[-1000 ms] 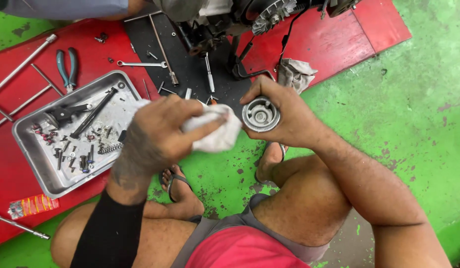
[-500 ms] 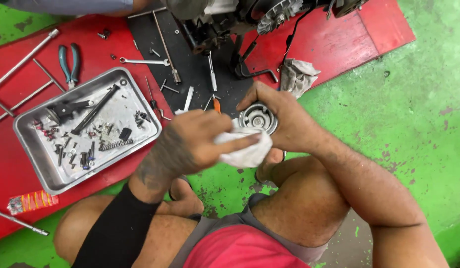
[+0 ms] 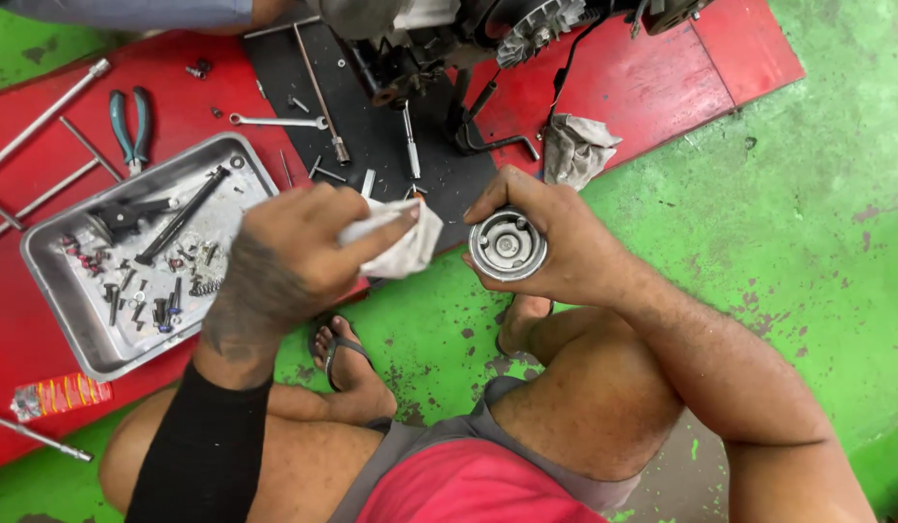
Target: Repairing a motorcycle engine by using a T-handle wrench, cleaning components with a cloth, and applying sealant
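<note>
Gripped in the right hand (image 3: 556,242) is a round metal part (image 3: 507,245); a white cloth (image 3: 402,242) is pinched by the left hand (image 3: 294,257), with what looks like a small red-orange packet (image 3: 60,395) well off to its left.

two rags (image 3: 402,242), one tray (image 3: 52,281), one pliers (image 3: 129,126), one wrench (image 3: 275,121)

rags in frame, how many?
2: a white rag pinched in the left hand, a grey one crumpled on the red mat. Others may be hidden.

Green floor (image 3: 759,242) right open; left crowded: metal tray (image 3: 52,281), pliers (image 3: 129,126), wrench (image 3: 275,121).
</note>
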